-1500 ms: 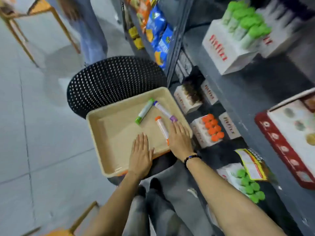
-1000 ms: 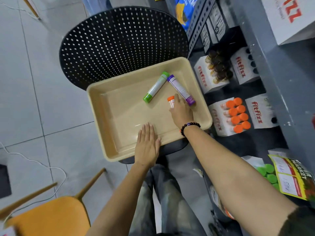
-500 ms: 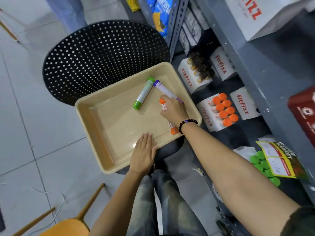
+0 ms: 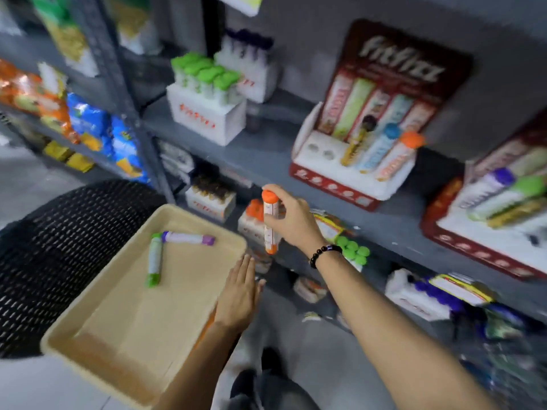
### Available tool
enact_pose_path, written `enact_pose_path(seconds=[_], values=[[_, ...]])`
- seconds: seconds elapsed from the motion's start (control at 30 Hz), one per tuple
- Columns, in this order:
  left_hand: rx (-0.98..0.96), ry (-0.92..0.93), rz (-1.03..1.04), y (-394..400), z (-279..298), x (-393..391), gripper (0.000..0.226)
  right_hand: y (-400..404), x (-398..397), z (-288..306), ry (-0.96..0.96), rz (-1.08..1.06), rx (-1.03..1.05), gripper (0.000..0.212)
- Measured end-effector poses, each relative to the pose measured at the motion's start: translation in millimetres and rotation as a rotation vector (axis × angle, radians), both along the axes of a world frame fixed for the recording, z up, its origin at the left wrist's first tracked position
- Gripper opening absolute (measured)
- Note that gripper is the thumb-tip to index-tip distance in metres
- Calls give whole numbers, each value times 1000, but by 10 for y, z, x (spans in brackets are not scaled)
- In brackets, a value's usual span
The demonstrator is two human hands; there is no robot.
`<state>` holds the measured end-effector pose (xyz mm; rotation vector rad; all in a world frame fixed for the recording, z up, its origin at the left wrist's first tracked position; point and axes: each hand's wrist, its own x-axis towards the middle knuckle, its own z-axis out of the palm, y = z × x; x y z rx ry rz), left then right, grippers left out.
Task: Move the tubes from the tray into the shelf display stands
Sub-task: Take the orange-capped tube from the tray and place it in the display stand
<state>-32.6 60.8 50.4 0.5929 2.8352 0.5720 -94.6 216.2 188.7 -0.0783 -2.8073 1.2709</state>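
Orange-capped tube (image 4: 270, 223) stands upright in a person's right hand (image 4: 291, 221), fingers wrapped around its middle, raised clear of the beige tray (image 4: 88, 335) and level with the front edge of the grey shelf (image 4: 260, 161). The right arm reaches forward, a black bead bracelet (image 4: 324, 253) at the wrist. The left hand (image 4: 238, 297) lies flat and open, fingers together, on the tray's near right rim, holding nothing. Two tubes lie in the tray: a green-capped tube (image 4: 154, 258) and a purple-capped tube (image 4: 188, 238), their ends touching in a corner shape. On the shelf a red display stand (image 4: 334, 184) carries three tubes beside two empty holes. The tray rests on a black perforated chair (image 4: 44, 261).
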Motion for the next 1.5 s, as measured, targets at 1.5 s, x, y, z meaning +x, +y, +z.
enact_pose_path(seconds=[1.5], values=[[-261,162,-368,3315,837,123,67,3897,2175,1494,136,-726,154,39]])
